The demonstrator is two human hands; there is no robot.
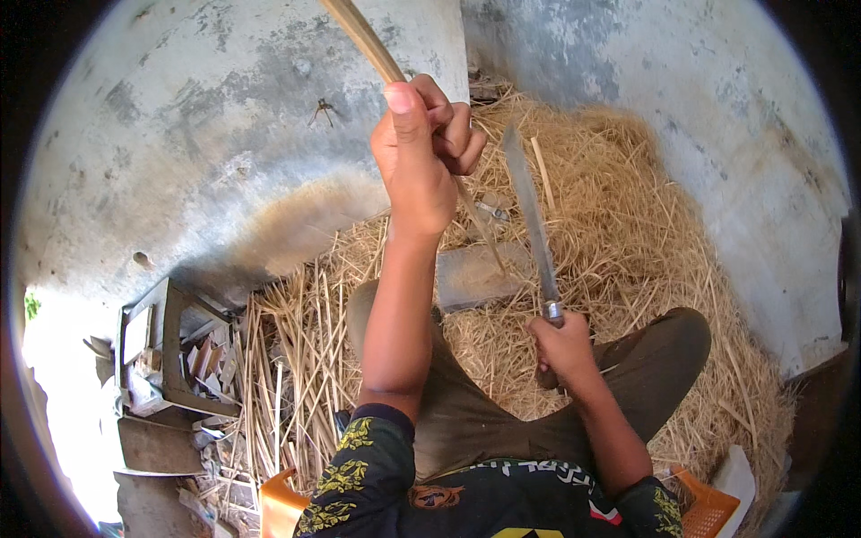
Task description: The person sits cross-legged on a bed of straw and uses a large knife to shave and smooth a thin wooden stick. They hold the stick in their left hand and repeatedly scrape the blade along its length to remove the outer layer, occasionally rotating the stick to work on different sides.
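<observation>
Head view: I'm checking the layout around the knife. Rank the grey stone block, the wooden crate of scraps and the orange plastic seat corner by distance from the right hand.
From the right hand:
1. Grey stone block, ahead-left.
2. Orange plastic seat corner, lower left.
3. Wooden crate of scraps, far left.

A flat block (475,276) lies on the straw (628,215) ahead of the person's knees, the long knife (531,220) above it to the right, the raised stick (372,49) to the left, a wooden crate (166,350) far left beside the wall (206,117).
</observation>
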